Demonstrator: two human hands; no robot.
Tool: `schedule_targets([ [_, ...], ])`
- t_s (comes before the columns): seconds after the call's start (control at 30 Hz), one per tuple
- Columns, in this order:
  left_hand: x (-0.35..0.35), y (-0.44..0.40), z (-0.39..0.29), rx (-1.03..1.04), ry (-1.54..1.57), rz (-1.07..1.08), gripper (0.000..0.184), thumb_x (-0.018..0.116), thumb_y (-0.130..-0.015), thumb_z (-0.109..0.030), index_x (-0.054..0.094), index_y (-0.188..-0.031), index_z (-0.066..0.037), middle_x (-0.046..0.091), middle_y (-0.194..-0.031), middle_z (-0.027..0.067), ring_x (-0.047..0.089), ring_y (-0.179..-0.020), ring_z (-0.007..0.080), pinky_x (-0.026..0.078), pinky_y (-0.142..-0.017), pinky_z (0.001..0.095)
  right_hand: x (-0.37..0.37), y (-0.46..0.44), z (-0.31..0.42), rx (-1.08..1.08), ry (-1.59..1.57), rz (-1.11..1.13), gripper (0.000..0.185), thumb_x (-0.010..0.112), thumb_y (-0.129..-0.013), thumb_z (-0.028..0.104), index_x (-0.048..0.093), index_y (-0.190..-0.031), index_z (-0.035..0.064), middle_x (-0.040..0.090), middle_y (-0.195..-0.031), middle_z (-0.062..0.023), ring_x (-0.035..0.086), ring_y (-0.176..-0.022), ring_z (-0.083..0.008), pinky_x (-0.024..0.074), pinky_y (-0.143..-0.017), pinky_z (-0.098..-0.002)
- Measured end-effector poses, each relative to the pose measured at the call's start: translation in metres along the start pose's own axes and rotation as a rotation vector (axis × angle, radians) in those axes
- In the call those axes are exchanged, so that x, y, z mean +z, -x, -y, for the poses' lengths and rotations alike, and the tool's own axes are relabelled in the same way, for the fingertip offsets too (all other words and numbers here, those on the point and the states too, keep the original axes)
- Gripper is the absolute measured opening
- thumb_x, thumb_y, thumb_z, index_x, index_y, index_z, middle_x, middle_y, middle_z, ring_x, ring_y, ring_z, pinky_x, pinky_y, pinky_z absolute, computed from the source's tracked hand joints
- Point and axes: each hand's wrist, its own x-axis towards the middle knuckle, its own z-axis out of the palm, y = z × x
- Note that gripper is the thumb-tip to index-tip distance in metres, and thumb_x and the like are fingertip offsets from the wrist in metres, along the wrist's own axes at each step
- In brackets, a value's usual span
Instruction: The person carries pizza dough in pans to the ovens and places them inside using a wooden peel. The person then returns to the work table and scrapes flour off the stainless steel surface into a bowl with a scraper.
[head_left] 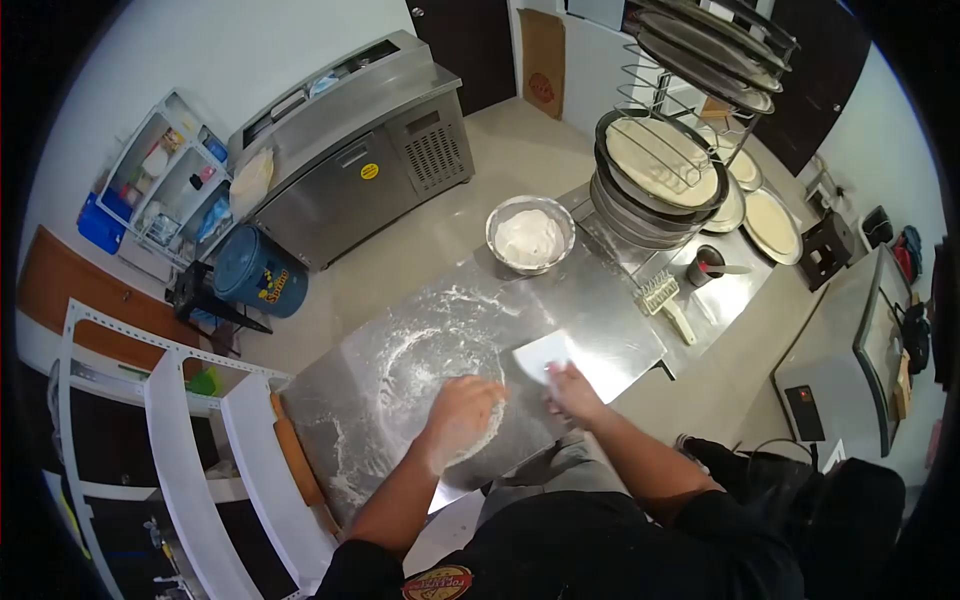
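Observation:
My right hand point(574, 396) is closed around a white dough scraper point(543, 356), whose flat blade points up and left over the steel table point(600, 300). To its left, my left hand point(463, 412) is low over the floured part of the table, fingers stretched forward and slightly bent. Loose flour point(405, 360) lies there in a rough ring with streaks around it. A pale floury edge shows beside my left palm; I cannot tell whether it is dough or flour. Beyond both hands, a metal bowl point(497, 257) holds white flour point(530, 238).
A wire rack point(650, 95) with pans of flattened dough point(662, 160) stands back right. Near it are a dough docker point(658, 294) and a dark cup point(704, 268). A rolling pin point(297, 462) lies along the left edge by white shelving point(185, 430).

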Motion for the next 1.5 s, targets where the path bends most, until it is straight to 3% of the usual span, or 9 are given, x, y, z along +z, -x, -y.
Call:
schedule_targets([
  [0.13, 0.053, -0.053, 0.044, -0.939, 0.557, 0.067, 0.023, 0.065, -0.095, -0.021, 0.069, -0.117, -0.014, 0.07, -0.112, 0.003, 0.067, -0.09, 0.0184, 0.054, -0.084, 0.0361, -0.124, -0.04, 0.015, -0.12, 0.207, 0.195, 0.018, 0.061, -0.094, 0.021, 0.06, -0.1, 0.0046, 0.061, -0.076, -0.0047, 0.059, -0.062, -0.015, 0.0494, -0.057, -0.0323],
  [0.27, 0.112, -0.132, 0.092, -1.283, 1.446, -0.481, 0.021, 0.069, -0.093, -0.02, 0.06, -0.111, -0.014, 0.066, -0.096, 0.0027, 0.063, -0.08, 0.0166, 0.052, -0.073, 0.0338, -0.188, -0.059, 0.054, -0.423, 0.554, 0.072, 0.024, 0.06, -0.09, 0.023, 0.065, -0.094, 0.0001, 0.069, -0.083, -0.0092, 0.065, -0.069, -0.0224, 0.0519, -0.065, -0.0407],
  [0.33, 0.138, -0.168, 0.104, -1.284, 1.493, -0.607, 0.015, 0.068, -0.091, -0.014, 0.058, -0.103, -0.013, 0.064, -0.095, 0.0026, 0.062, -0.08, 0.0152, 0.052, -0.071, 0.0336, -0.204, -0.072, 0.08, -0.393, 1.144, -0.108, 0.031, 0.058, -0.089, 0.026, 0.07, -0.096, -0.0014, 0.073, -0.096, -0.0144, 0.07, -0.084, -0.0313, 0.0541, -0.075, -0.0469],
  [0.5, 0.151, -0.196, 0.113, -1.102, 1.492, -0.896, 0.019, 0.063, -0.086, -0.001, 0.05, -0.083, -0.014, 0.062, -0.09, 0.0036, 0.061, -0.08, 0.016, 0.052, -0.069, 0.0357, -0.199, -0.119, 0.136, -0.314, 1.381, -0.302, 0.034, 0.056, -0.089, 0.029, 0.074, -0.098, 0.0022, 0.072, -0.107, -0.0184, 0.07, -0.097, -0.0358, 0.0557, -0.083, -0.0456],
  [0.67, 0.083, -0.111, 0.096, -0.965, 1.41, -1.199, 0.018, 0.055, -0.081, 0.007, 0.057, -0.092, -0.007, 0.064, -0.099, 0.0089, 0.065, -0.094, 0.0242, 0.058, -0.082, 0.0411, -0.161, -0.18, 0.192, -0.283, 1.475, -0.315, 0.032, 0.064, -0.086, 0.033, 0.075, -0.095, 0.0051, 0.071, -0.108, -0.0157, 0.067, -0.107, -0.0318, 0.0546, -0.088, -0.0452],
  [0.9, -0.047, 0.045, 0.005, -0.933, 1.093, -1.403, 0.03, 0.05, -0.077, 0.006, 0.058, -0.106, 0.0, 0.064, -0.112, 0.0128, 0.063, -0.107, 0.0243, 0.053, -0.095, 0.0364, -0.056, -0.231, 0.157, -0.689, 1.713, 0.036, 0.025, 0.064, -0.082, 0.028, 0.077, -0.093, 0.0086, 0.073, -0.104, -0.0152, 0.069, -0.1, -0.0331, 0.055, -0.087, -0.0462],
  [1.1, -0.066, 0.121, -0.027, -1.008, 0.989, -1.562, 0.028, 0.051, -0.077, 0.004, 0.057, -0.104, 0.0, 0.064, -0.112, 0.0127, 0.064, -0.104, 0.0232, 0.053, -0.093, 0.0356, 0.111, -0.2, 0.098, -0.814, 1.72, 0.242, 0.029, 0.061, -0.081, 0.03, 0.076, -0.091, 0.0072, 0.073, -0.1, -0.0163, 0.07, -0.098, -0.0334, 0.055, -0.086, -0.0451],
  [1.27, -0.08, 0.177, -0.017, -1.012, 1.106, -1.589, 0.026, 0.051, -0.077, 0.003, 0.057, -0.102, 0.0, 0.065, -0.11, 0.0128, 0.064, -0.104, 0.023, 0.053, -0.094, 0.0356, 0.136, -0.136, 0.139, -0.869, 1.908, 0.343, 0.029, 0.061, -0.08, 0.029, 0.077, -0.089, 0.0066, 0.073, -0.099, -0.0177, 0.069, -0.099, -0.0339, 0.0544, -0.088, -0.0446],
  [1.5, -0.093, 0.238, 0.016, -0.925, 1.279, -1.503, 0.031, 0.052, -0.075, 0.001, 0.057, -0.106, 0.001, 0.065, -0.112, 0.0133, 0.063, -0.106, 0.0245, 0.052, -0.097, 0.0371, 0.039, -0.126, 0.172, -0.391, 1.948, -0.169, 0.031, 0.057, -0.083, 0.022, 0.073, -0.106, 0.0074, 0.068, -0.12, -0.016, 0.067, -0.11, -0.0328, 0.0542, -0.091, -0.0445],
])
